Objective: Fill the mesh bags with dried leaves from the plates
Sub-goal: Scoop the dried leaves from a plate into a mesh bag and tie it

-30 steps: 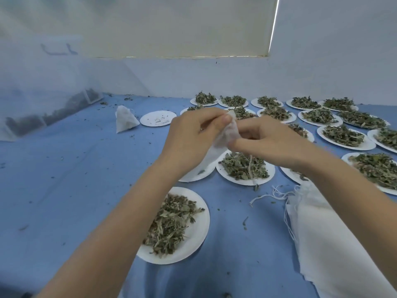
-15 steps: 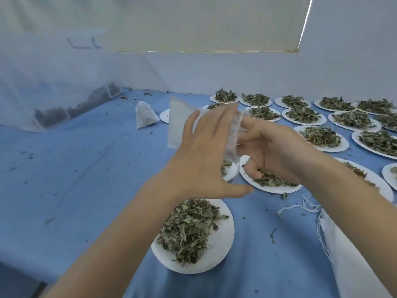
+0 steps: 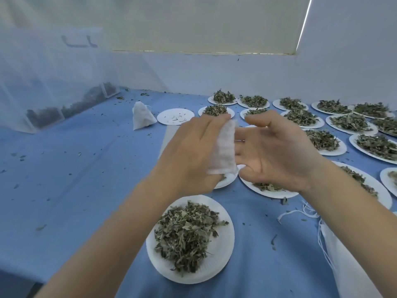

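— So, what have you got in your hands there?

— My left hand [image 3: 193,151] holds a mesh bag [image 3: 223,149]; the fingers wrap round it from behind and the cloth hangs against my palm. My right hand [image 3: 277,151] is beside the bag with its fingers loosely spread, gripping nothing. I'd say I keep it close to pull the mouth open, since the bag looks flat and unfilled.

— And the leaves?

— The nearest plate [image 3: 221,263] lies just below the bag, towards me, heaped with dried leaves [image 3: 184,235]. I hold the bag above it so the scoop is short and spills land on paper, or so I judge.

— What else is around?

— Beyond the bag, many more heaped plates [image 3: 341,123] run off to its right. Beyond and left of it sits an emptied plate [image 3: 175,116], and next to that a filled bag [image 3: 142,116] standing on the blue cloth [image 3: 75,168]. A pile of spare bags [image 3: 343,265] with loose strings [image 3: 294,212] lies right of the nearest plate.

— Anything in your way?

— Two plates directly under my hands, partly hidden. The strings could snag my right wrist.
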Motion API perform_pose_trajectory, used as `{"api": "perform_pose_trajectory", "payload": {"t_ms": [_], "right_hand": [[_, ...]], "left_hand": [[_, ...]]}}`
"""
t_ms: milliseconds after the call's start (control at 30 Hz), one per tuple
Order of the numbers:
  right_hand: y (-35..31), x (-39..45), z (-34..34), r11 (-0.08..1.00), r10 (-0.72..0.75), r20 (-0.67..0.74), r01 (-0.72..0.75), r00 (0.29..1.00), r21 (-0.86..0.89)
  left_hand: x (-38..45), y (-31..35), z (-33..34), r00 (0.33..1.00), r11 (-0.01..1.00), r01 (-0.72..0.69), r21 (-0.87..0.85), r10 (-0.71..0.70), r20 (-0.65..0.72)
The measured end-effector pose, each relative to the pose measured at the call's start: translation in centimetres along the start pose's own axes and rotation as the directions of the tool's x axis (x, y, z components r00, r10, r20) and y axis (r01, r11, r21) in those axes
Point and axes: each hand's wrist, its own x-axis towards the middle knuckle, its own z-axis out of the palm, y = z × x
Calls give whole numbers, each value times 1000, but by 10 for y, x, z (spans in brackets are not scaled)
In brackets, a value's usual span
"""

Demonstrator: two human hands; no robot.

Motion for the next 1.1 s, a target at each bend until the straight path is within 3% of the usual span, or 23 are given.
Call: {"api": "perform_pose_trajectory", "payload": {"t_ms": [233,400,500,533,567,633,667,700,800,1000,1100], "right_hand": [[18,23,19,990,47,38,-41,998,-136],[24,25,19,995,76,148,-65,986,-82],[34,15,16,974,-6,19,10,1000,-228],[40,11,13,920,-61,-84,23,995,-392],[47,7,10,797,-136,-178,1,975,-604],[62,3,3,334,-229,-195,-112,954,-936],[70,3,1,143,-177,-170,-145,970,-979],[78,4,-1,40,-93,-162,-158,982,-987],[96,10,-5,-33,54,-174,-172,983,-985],[107,23,-11,-69,37,-154,-151,987,-986],[109,26,-11,-112,18,-145,-142,989,-984]], "left_hand": [[-13,-3,-9,992,995,68,67,-74,102],[-32,-4,-23,966,974,195,116,-212,149],[-56,-7,-32,924,942,299,150,-326,201],[-65,-10,-35,906,926,334,176,-367,212],[-75,-13,-37,890,910,361,206,-402,216],[-92,-18,-39,850,884,410,226,-460,256],[-98,-20,-39,830,877,428,219,-477,289],[-104,-21,-39,815,873,439,212,-486,316],[-118,-21,-37,782,860,465,210,-511,358],[-131,-27,-32,723,848,486,211,-526,447],[-130,-28,-28,726,842,503,193,-533,435]]}}
